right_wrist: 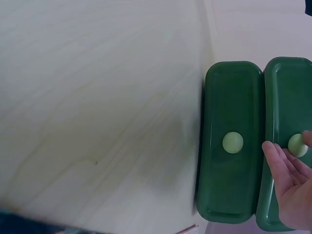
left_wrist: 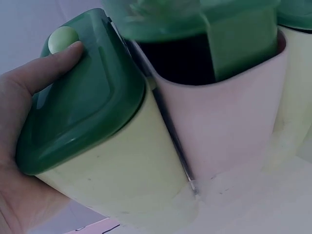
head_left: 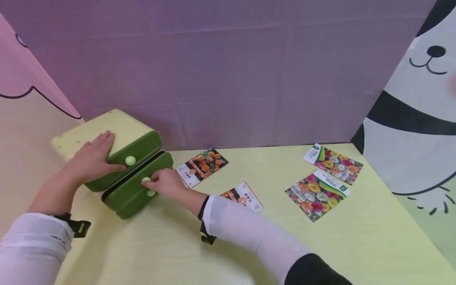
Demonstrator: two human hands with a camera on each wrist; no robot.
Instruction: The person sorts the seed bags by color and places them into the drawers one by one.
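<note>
We see bright, even, soft-shadowed light in the head view, while both wrist views look bluish and slightly blurred

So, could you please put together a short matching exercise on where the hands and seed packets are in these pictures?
Things:
1. left hand
2. right hand
3. orange-flower packet
4. two mixed-flower packets

Places:
a. lying far right on the table
b. pinching a pale knob on a green lid
c. resting flat on the upper box
d. lying just right of the boxes

Pairs: 1-c, 2-b, 3-d, 4-a
</note>
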